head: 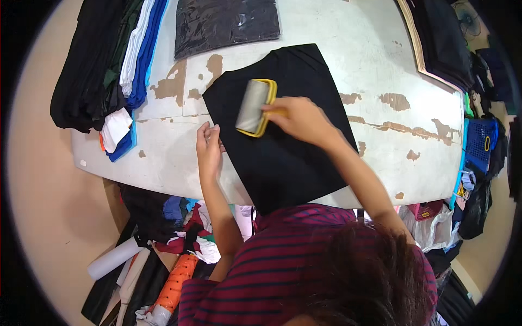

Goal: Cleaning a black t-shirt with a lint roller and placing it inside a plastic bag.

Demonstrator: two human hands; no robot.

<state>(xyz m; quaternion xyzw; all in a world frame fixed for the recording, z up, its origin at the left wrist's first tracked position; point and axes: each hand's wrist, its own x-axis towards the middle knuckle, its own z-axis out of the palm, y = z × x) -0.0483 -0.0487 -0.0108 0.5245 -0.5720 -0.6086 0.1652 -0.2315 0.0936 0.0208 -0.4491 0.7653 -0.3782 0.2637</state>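
Observation:
A folded black garment (293,167) lies flat on the worn white table (171,163), its near end reaching the front edge. On its upper part rests a lint roller (253,106) with a pale sticky cylinder and a yellow frame. My right hand (299,120) grips the roller's yellow handle, mostly hidden by the fingers. Beside the garment's left edge is my left hand (210,144), fingers loosely bent and apart, holding nothing. Whether its fingertips touch the cloth, I cannot tell.
A dark garment in clear plastic (228,24) lies at the table's far side. Stacked folded clothes (91,69) line the left, with more dark cloth (438,45) at the right. Fabric rolls (175,281) and scraps sit below left; a blue basket (479,142) stands right.

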